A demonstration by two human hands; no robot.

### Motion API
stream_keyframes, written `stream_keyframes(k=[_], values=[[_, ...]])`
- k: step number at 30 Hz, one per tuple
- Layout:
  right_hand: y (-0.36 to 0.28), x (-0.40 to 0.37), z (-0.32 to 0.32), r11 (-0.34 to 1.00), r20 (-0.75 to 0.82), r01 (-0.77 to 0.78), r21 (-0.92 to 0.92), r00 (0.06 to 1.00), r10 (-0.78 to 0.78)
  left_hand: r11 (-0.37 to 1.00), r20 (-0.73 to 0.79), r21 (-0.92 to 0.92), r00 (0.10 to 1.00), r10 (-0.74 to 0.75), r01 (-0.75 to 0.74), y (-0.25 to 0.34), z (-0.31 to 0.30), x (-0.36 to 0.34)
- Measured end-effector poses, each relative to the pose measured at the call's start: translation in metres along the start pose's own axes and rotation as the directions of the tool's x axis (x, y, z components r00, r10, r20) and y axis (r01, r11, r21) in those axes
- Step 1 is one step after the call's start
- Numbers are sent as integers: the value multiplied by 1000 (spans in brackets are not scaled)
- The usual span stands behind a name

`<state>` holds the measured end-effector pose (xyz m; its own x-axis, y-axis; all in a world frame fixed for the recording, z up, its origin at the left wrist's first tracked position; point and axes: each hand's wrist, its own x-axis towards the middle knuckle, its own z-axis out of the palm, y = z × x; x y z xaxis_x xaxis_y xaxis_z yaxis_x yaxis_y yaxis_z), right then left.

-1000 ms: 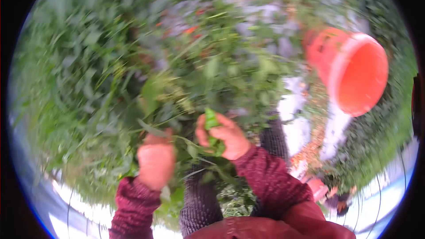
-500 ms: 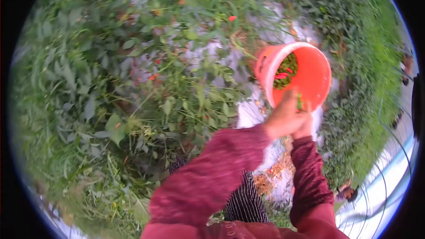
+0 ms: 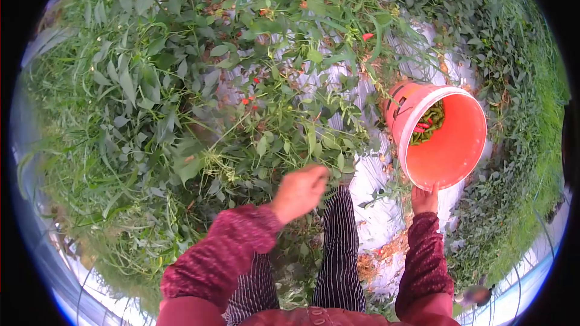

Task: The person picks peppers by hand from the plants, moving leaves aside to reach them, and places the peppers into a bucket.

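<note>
A pinkish-red plastic bucket (image 3: pixel 450 157) is tipped so that its mouth faces me. My right hand (image 3: pixel 425 198) grips its lower rim. Deep inside lie many green peppers (image 3: pixel 433 122) and a few red peppers (image 3: pixel 422 127). My left hand (image 3: pixel 300 192), slightly blurred, hovers left of the bucket, over the near edge of the green pepper plants (image 3: pixel 260 139). Its fingers are curled in; whatever might be between them is hidden. Small red peppers (image 3: pixel 249 101) show among the leaves ahead.
Whitish plastic sheeting (image 3: pixel 374 190) covers the ground between the rows, with brown dry litter (image 3: pixel 386 250) on it. My striped trouser legs (image 3: pixel 339 247) stand at the row's edge. Another plant row (image 3: pixel 507 115) runs along the right. A person (image 3: pixel 474 296) is at the lower right.
My left hand has left the bucket's mouth, where it held green peppers, and moved left toward the plants. The bucket, still in my right hand, appears farther right and lower in view.
</note>
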<state>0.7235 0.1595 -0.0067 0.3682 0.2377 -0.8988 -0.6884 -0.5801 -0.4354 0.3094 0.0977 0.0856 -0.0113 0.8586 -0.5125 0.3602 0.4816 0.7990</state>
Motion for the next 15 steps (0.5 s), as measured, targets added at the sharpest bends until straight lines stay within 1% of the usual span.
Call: stream_keyframes(k=[1,2,4,6,7,8,9,10,11,12,13,14,15], values=[[6,5,4,1000,8,6,-5,1000,-5,998,-43,65,999,3,0,-12,-17,-5],[14,9,6,999,53,25,-26,998,-23,992,-84,123,996,14,-4,-24,-32,-8],[21,13,17,995,152,83,-62,986,-73,974,-223,224,975,26,25,-48,-56,-15],[24,5,28,990,174,108,-88,980,-92,984,-271,146,960,-63,106,-58,-78,-23],[26,1,33,987,179,119,-111,979,-98,986,-281,137,958,-52,94,-59,-86,-29],[24,-5,43,984,191,138,-109,975,-116,978,-262,152,960,-102,145,-57,-91,-36],[21,-16,60,978,168,150,-143,978,-125,967,-246,166,958,-151,195,-58,-93,-41],[16,-28,75,971,142,158,-178,981,-133,971,-252,155,957,-140,183,-62,-91,-49],[10,-50,92,955,178,191,-227,972,-152,970,-219,150,964,-154,189,-67,-85,-58],[2,-64,97,951,184,207,-228,969,-167,970,-184,144,968,-169,196,-67,-80,-64],[-5,-75,102,952,188,176,-251,974,-130,979,-196,98,968,-159,181,-65,-75,-70],[-7,-84,108,951,192,136,-278,978,-84,979,-206,91,965,-161,183,-63,-71,-75],[-8,-97,107,948,223,129,-290,973,-64,979,-180,123,974,-140,163,-62,-67,-80]])
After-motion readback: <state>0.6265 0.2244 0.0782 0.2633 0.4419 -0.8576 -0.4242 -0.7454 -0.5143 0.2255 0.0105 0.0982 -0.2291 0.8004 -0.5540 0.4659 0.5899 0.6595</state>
